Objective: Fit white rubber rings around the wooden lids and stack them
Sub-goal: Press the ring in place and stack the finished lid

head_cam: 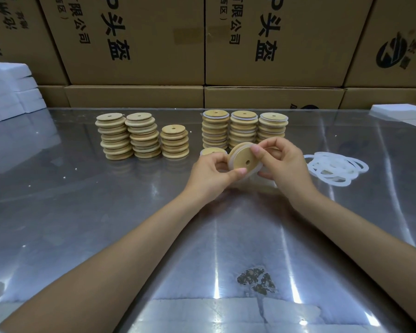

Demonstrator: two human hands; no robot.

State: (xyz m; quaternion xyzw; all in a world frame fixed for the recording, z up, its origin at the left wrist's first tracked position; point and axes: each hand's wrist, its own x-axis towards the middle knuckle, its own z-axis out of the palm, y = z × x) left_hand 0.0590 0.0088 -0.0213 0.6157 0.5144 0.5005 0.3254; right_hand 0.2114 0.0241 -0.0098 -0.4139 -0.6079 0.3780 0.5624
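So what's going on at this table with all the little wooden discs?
A person is fitting a white rubber ring around a wooden lid, held tilted above the table between the left hand and right hand. Three stacks of bare lids stand at the left, three stacks of ringed lids behind the hands, and a pile of loose rings lies at the right.

From my feed the scene is evenly and fairly brightly lit from overhead. The glossy bench throws back long white streaks of glare near the bottom edge and faint mirror images of the cardboard boxes behind. Shadows are soft and short. The wide-angle lens bows the boxes and bench edges outward toward the corners. Detail is slightly soft throughout, and the white foam blocks at far left look nearly blown out.
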